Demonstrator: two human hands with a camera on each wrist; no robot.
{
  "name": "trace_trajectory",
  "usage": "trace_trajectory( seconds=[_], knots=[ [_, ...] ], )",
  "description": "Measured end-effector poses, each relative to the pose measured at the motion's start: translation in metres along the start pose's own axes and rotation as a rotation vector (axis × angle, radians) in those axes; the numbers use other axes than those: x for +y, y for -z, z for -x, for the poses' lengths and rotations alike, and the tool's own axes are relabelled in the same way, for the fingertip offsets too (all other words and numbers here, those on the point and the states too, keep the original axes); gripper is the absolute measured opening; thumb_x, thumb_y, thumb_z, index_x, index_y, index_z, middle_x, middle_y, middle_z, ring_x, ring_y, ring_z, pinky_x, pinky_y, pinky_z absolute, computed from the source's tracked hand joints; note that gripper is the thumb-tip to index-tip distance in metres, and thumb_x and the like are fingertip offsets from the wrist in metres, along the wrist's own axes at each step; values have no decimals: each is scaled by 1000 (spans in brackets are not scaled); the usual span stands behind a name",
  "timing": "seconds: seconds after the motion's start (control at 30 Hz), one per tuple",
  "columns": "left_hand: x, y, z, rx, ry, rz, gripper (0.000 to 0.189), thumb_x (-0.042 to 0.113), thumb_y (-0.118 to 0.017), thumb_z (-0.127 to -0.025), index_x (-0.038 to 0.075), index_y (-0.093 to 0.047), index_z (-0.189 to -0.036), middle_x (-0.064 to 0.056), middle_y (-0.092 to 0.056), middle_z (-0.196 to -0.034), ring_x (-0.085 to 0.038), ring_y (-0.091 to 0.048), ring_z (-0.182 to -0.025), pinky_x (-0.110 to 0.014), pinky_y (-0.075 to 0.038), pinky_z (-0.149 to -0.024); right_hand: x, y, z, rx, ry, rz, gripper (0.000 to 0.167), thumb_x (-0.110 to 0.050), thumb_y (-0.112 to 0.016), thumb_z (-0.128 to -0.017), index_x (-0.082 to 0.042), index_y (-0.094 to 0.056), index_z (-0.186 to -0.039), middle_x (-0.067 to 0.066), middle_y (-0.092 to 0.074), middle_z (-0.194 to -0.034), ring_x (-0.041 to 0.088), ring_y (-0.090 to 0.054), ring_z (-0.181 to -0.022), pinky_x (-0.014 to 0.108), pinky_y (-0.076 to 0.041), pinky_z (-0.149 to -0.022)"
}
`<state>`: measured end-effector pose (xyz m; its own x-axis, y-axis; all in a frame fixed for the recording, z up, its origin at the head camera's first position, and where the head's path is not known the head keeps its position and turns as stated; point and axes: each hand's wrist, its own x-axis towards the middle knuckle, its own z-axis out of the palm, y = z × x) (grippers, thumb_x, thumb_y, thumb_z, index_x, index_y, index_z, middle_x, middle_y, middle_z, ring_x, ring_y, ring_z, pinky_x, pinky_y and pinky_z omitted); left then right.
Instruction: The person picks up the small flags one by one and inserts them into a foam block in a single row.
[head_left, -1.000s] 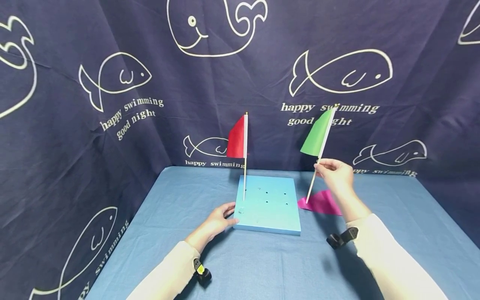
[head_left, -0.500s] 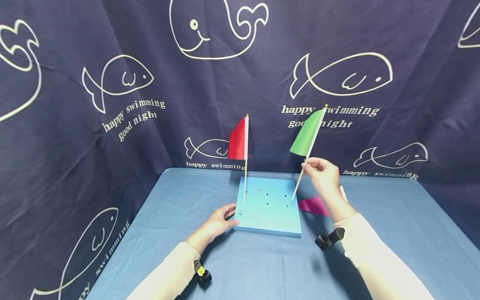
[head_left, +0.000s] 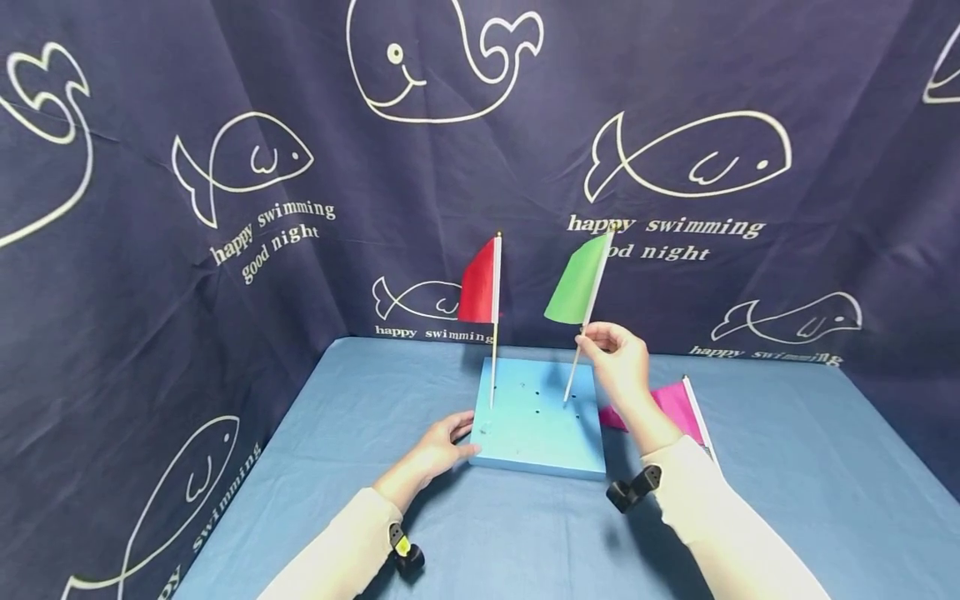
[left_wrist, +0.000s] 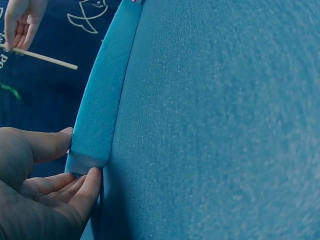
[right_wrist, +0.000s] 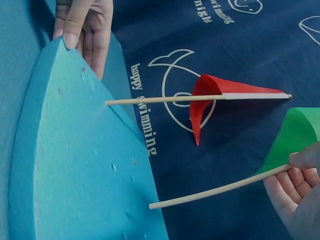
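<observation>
Green flag [head_left: 576,285] farther left, between fingers [right_wrist: 286,191]

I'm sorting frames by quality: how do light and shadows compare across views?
Head view: brightest, with a soft shadow beside the right sleeve on the blue cloth; left wrist view: dimmer, a shadow on the cloth beside the blue block; right wrist view: dim, a dark streak on the block near the red flag's stick.

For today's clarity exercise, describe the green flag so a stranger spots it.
Find the light-blue board. Above it tilts the green flag, its stick pinched by the right hand, unlike the upright red flag and the pink flag lying beside the board.
</observation>
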<state>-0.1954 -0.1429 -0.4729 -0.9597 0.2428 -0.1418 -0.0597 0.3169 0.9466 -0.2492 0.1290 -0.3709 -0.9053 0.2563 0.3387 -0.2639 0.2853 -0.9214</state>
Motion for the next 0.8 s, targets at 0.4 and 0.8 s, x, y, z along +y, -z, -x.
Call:
trace_trajectory(
  seconds=[0.4, 0.8],
  knots=[
    [-1, 1, 0, 2, 14, 10, 63, 0, -68, -87, -6, -40, -142, -25, -47, -143, -37, -44, -135, -45, -43, -107, -3, -19, 9, -35, -15, -37, 17, -7, -75, -83, 4, -71, -95, 18, -72, -93, -4, -58, -67, 9, -46, -61],
    [0, 1, -1, 2, 13, 7, 62, -1, -68, -87, -7, -40, -142, -25, -48, -142, -37, -44, -135, -45, -41, -109, 5, -35, 14, -62, 12, -59, 12, -1, -73, -83, 4, -70, -93, 16, -71, -84, -4, -58, -66, 11, -47, -63]
  ],
)
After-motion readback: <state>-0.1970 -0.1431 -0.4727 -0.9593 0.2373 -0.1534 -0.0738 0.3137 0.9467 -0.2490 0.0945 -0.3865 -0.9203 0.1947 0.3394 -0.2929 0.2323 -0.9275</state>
